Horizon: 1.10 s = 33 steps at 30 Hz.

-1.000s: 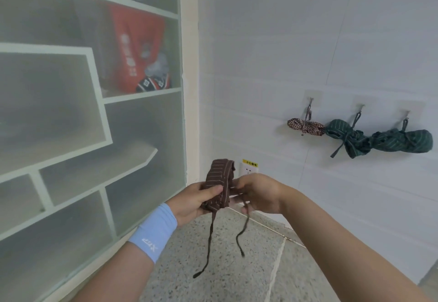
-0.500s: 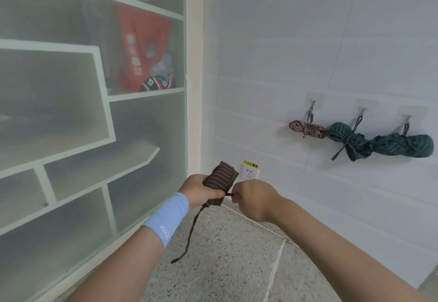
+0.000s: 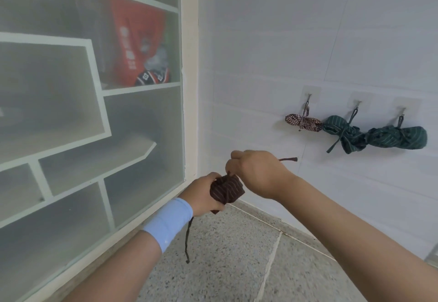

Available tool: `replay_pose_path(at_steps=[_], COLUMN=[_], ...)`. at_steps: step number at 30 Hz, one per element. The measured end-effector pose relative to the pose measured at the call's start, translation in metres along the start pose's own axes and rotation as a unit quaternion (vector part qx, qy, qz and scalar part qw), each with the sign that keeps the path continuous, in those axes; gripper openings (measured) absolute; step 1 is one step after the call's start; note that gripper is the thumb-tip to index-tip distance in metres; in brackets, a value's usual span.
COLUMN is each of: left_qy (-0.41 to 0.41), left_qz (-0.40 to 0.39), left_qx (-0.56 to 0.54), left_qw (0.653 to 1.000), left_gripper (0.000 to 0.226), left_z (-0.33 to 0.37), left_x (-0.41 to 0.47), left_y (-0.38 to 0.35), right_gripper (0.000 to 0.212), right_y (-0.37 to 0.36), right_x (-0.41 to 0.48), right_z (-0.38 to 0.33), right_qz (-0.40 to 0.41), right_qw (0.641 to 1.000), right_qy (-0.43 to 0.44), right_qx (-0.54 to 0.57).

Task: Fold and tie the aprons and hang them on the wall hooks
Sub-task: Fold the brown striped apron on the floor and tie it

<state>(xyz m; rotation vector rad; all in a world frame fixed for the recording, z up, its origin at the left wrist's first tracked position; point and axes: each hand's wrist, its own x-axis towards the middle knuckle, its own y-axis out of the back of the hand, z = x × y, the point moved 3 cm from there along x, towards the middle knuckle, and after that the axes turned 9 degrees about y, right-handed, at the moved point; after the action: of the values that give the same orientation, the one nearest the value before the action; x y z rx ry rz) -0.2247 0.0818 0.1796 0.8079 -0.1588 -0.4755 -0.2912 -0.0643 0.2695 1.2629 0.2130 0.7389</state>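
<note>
Fingers (image 3: 208, 207) of the left hand (image 3: 201, 194) wrap the one rolled brown striped apron (image 3: 228, 189), held in mid-air near the wall corner; the right hand (image 3: 257, 173) pinches one of its two ties (image 3: 288, 159), fingertips hidden behind the knuckles. Three tied aprons (image 3: 341, 135) hang on three hooks (image 3: 356, 106). Half a second ago the right hand sat lower, beside the roll

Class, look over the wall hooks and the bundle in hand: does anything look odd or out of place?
All three hooks in view are taken, so the brown striped apron in the left hand has no free hook visible. The middle green apron trails a loose tie.
</note>
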Motion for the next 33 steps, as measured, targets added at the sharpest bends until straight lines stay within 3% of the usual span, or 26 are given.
replay_pose_path(at_steps=[4,8,12,15,17,19,21,22,23,25,28,30,32,33], left_qy=[-0.045,-0.036,-0.005,0.060,0.100,0.120,0.125,0.130,0.136,0.151,0.166,0.173,0.165,0.155], left_qz=[-0.031,-0.038,-0.037,-0.046,-0.041,-0.025,-0.014,-0.016,-0.023,-0.042,-0.055,-0.042,-0.025,-0.020], left_qx=[-0.078,-0.210,-0.243,-0.358,-0.436,-0.530,-0.611,-0.639,-0.657,-0.663,-0.657,-0.642,-0.582,-0.533], left_qw=[0.995,0.976,0.969,0.931,0.894,0.839,0.781,0.758,0.741,0.732,0.734,0.746,0.796,0.831], left_gripper=[0.052,0.017,0.028,0.031,0.034,0.034,0.032,0.032,0.032,0.032,0.037,0.038,0.040,0.040], left_z=[0.018,0.020,0.013,0.004,-0.004,-0.013,-0.017,-0.019,-0.018,-0.017,-0.019,-0.023,-0.023,-0.020], left_x=[-0.010,-0.014,-0.012,-0.011,-0.008,-0.004,0.001,0.003,0.003,0.004,0.003,0.002,-0.002,-0.006], left_y=[-0.015,-0.020,-0.025,-0.026,-0.026,-0.025,-0.023,-0.023,-0.021,-0.019,-0.009,-0.001,0.003,0.004], right_gripper=[0.024,0.027,0.023,0.053,0.062,0.058,0.044,0.039,0.037,0.032,0.012,0.014,0.023,0.023], right_y=[-0.008,-0.022,-0.034,-0.050,-0.060,-0.081,-0.104,-0.114,-0.122,-0.132,-0.134,-0.132,-0.130,-0.127], right_x=[0.019,0.030,0.035,0.025,0.014,0.008,0.007,0.007,0.007,0.004,-0.001,-0.007,-0.011,-0.012], right_z=[0.025,0.033,0.031,0.034,0.027,0.011,-0.014,-0.027,-0.040,-0.054,-0.050,-0.034,-0.018,-0.012], right_qz=[0.040,0.026,0.017,0.069,0.192,0.242,0.186,0.136,0.080,0.003,-0.050,-0.082,-0.123,-0.145], right_qw=[0.992,0.980,0.973,0.943,0.860,0.725,0.579,0.528,0.505,0.516,0.535,0.610,0.687,0.706], right_qy=[-0.093,-0.150,-0.179,-0.277,-0.373,-0.455,-0.452,-0.420,-0.381,-0.303,-0.258,-0.250,-0.226,-0.215], right_qx=[0.073,0.128,0.144,0.172,0.290,0.458,0.653,0.725,0.770,0.801,0.803,0.748,0.680,0.659])
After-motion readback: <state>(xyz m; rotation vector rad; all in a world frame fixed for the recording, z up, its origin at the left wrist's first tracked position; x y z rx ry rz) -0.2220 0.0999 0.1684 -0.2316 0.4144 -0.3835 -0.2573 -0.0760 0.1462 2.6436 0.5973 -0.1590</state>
